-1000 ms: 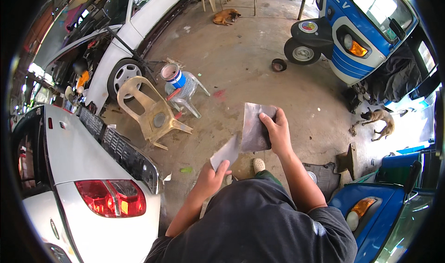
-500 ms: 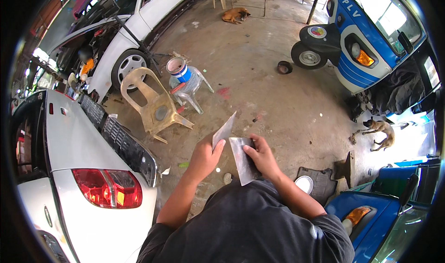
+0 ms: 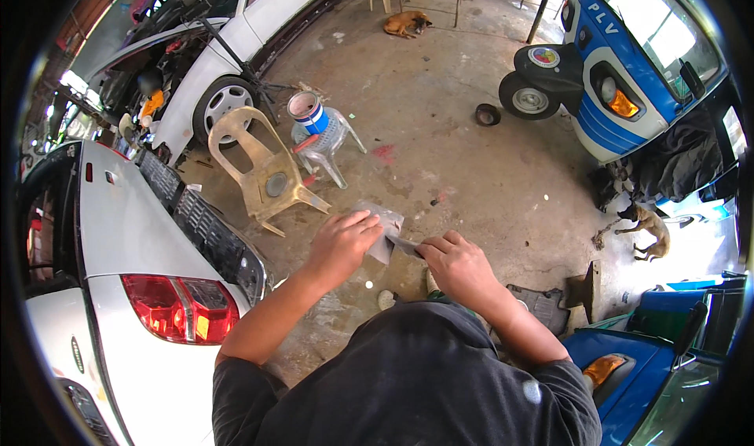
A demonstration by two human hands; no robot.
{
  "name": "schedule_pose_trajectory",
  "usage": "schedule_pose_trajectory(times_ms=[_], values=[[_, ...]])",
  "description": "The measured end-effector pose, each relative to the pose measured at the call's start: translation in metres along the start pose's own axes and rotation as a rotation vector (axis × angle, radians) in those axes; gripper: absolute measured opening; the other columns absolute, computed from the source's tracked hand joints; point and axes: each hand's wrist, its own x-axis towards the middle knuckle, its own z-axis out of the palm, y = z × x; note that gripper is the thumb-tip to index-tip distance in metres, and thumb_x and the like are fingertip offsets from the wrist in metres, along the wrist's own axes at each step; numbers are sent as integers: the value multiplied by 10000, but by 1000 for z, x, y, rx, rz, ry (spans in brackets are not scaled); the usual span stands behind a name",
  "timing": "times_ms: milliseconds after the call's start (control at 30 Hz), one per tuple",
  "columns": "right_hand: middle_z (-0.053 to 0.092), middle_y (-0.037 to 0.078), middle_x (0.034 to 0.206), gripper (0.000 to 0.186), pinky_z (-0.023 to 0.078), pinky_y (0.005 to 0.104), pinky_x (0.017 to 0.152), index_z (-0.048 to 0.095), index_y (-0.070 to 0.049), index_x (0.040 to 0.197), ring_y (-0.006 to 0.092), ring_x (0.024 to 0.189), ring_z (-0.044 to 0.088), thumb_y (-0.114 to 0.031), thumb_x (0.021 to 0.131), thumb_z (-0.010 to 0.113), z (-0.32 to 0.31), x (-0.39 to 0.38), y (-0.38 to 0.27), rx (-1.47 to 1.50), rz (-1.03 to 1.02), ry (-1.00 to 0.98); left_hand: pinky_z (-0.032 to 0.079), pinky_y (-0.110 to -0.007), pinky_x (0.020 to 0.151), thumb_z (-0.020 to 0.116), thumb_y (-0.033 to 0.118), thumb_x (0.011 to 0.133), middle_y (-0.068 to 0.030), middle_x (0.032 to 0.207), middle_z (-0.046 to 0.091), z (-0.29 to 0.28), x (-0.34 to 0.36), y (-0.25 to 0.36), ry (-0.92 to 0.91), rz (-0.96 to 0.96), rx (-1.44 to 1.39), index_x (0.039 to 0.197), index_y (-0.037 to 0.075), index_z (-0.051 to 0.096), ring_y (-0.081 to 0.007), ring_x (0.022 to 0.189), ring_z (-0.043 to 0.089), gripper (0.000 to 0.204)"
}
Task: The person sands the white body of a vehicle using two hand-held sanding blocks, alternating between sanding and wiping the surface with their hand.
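Both hands are raised in front of my chest, with two thin, flat grey plates meeting between them. My left hand [image 3: 343, 245] is closed on the edge of a light grey plate [image 3: 386, 230], which has a brownish smear near one edge. My right hand [image 3: 462, 267] grips a second, darker grey plate [image 3: 404, 246], seen nearly edge-on. That plate's far end touches or overlaps the left one; the exact contact is hard to make out. Fingers cover part of each plate.
At left stands a white vehicle [image 3: 149, 245] with a red tail light. Ahead are a tan plastic chair [image 3: 298, 190] and a grey stool [image 3: 334, 143] bearing a blue-banded tin [image 3: 312, 122]. Dogs [image 3: 407, 24] [image 3: 650, 230] and a blue-and-white three-wheeler [image 3: 609, 120] are farther off. A person in orange [image 3: 152, 106] is far left.
My hands have turned over, backs now upward, and the plates have come together from standing apart. The right plate has swung from upright to nearly edge-on. Both hands still hold their plates.
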Motion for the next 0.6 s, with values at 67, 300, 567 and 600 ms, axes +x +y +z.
schedule_pose_trajectory(times_ms=[67, 300, 567, 600], values=[[668, 65, 1060, 250, 538, 380, 811, 671, -53, 1022, 262, 950, 622, -99, 783, 618, 24, 2, 9, -14, 53, -11, 509, -376, 894, 610, 44, 781, -76, 1101, 721, -3, 0, 3, 36, 72, 27, 1032, 57, 718, -233, 1132, 638, 273], [664, 117, 999, 148, 529, 424, 800, 619, -9, 986, 351, 958, 631, -120, 890, 602, 2, 6, 41, 96, 232, -65, 485, -381, 948, 562, -15, 790, -86, 1229, 647, -40, -26, 9, 28, -107, -52, 1132, 51, 682, -265, 1126, 613, 368], [661, 235, 984, 252, 506, 501, 844, 591, 35, 1095, 455, 994, 618, -160, 942, 549, 145, -153, 205, -163, 1157, 209, 449, -363, 998, 564, 1, 908, -163, 1329, 561, -17, -69, 7, 70, -695, -524, 1333, 26, 536, -299, 1181, 573, 426], [659, 239, 981, 260, 503, 519, 836, 591, 31, 1097, 469, 990, 612, -173, 941, 550, 159, -171, 202, -162, 1179, 216, 443, -363, 1007, 569, 9, 914, -178, 1359, 544, -12, -70, 11, 101, -792, -605, 1393, 27, 493, -289, 1193, 571, 485]])
